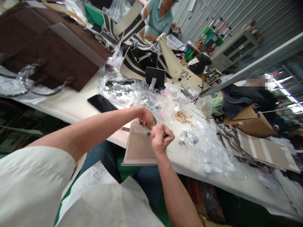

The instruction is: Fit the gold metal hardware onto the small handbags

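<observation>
Ribbed metal wall (272,20) slants across the back of a crowded workshop, where another person in a blue-green shirt (157,20) is at the far side of a long white table (77,102). On the near edge of that table lies a beige panel (139,146), partly jutting out over the wearer's jeans (101,159). Both hands are together at its far right part. The right hand (162,135) is closed in a fist around a thin dark handle (166,135), whose end pokes out. The left hand (146,117) is bent down at the panel's far edge, just beside the fist; its fingers are mostly hidden, so I cannot tell what it grips. Near the hands are small gold pieces (182,117), crumpled clear plastic (210,151) and a black phone (100,103). Farther left sits a large brown bag (78,56); cream pieces with black stripes (131,66) are piled beyond, and more beige panels (267,148) are stacked at right.
</observation>
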Motion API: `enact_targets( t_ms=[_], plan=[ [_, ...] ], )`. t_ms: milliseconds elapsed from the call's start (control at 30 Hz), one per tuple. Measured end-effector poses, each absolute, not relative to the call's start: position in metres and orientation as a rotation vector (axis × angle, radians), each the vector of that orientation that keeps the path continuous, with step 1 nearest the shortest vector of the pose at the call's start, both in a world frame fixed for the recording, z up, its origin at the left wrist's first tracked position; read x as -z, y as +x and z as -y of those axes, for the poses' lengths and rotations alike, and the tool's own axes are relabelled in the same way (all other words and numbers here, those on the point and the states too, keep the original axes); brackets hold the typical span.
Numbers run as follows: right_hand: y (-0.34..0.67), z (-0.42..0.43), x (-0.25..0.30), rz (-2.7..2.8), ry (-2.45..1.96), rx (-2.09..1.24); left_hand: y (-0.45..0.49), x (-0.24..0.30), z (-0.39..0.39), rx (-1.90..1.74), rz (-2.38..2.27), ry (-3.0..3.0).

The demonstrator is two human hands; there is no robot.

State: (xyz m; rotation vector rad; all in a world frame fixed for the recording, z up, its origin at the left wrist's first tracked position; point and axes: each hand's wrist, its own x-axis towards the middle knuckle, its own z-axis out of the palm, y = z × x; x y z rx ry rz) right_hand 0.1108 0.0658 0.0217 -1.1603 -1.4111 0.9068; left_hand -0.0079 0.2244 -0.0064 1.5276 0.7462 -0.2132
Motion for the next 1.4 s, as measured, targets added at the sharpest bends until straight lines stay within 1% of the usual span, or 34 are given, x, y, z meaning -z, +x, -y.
enact_targets(
  t_ms=[133, 200, 267, 367, 467, 567, 633, 700, 733, 800, 900, 1067, 1167, 1300, 1400],
  plan=[
    [0.149, -0.092, -0.041, 0.986, -1.024, -0.809, -0.011, -0.004, -0.220, 0.214, -0.803, 1.567],
    [0.187, -0.112, -0.048, 0.865, -1.086, -0.795, -0.012, -0.008, -0.217, 0.209, -0.827, 1.584],
    [0.225, -0.132, -0.046, 0.828, -1.269, -0.829, -0.013, -0.011, -0.215, 0.210, -0.854, 1.606],
    [0.266, -0.158, -0.029, 0.950, -1.626, -0.908, -0.011, -0.020, -0.211, 0.220, -0.913, 1.670],
    [0.281, -0.174, -0.011, 1.095, -1.830, -0.833, -0.005, -0.035, -0.205, 0.222, -1.000, 1.785],
    [0.282, -0.175, -0.003, 1.132, -1.848, -0.663, 0.004, -0.051, -0.192, 0.177, -1.089, 1.957],
    [0.278, -0.163, 0.001, 1.230, -1.819, -0.442, 0.007, -0.058, -0.179, 0.109, -1.134, 2.073],
    [0.272, -0.140, 0.008, 1.407, -1.737, -0.285, 0.005, -0.058, -0.165, -0.040, -1.178, 2.193],
    [0.268, -0.128, 0.013, 1.506, -1.686, -0.284, 0.002, -0.055, -0.159, -0.135, -1.195, 2.245],
    [0.261, -0.103, 0.023, 1.648, -1.596, -0.451, -0.006, -0.047, -0.146, -0.337, -1.225, 2.295],
    [0.257, -0.080, 0.031, 1.662, -1.507, -0.715, -0.022, -0.034, -0.127, -0.592, -1.258, 2.246],
    [0.263, -0.075, 0.031, 1.551, -1.397, -0.949, -0.053, -0.023, -0.081, -1.039, -1.460, 2.120],
    [0.262, -0.073, 0.032, 1.501, -1.350, -1.044, -0.071, -0.012, -0.054, -1.039, -1.546, 1.949],
    [0.260, -0.070, 0.033, 1.449, -1.259, -1.211, -0.086, 0.002, -0.037, -0.910, -1.397, 1.805],
    [0.262, -0.069, 0.031, 1.459, -1.244, -1.218, -0.091, 0.003, -0.039, -0.902, -1.356, 1.857]
  ],
)
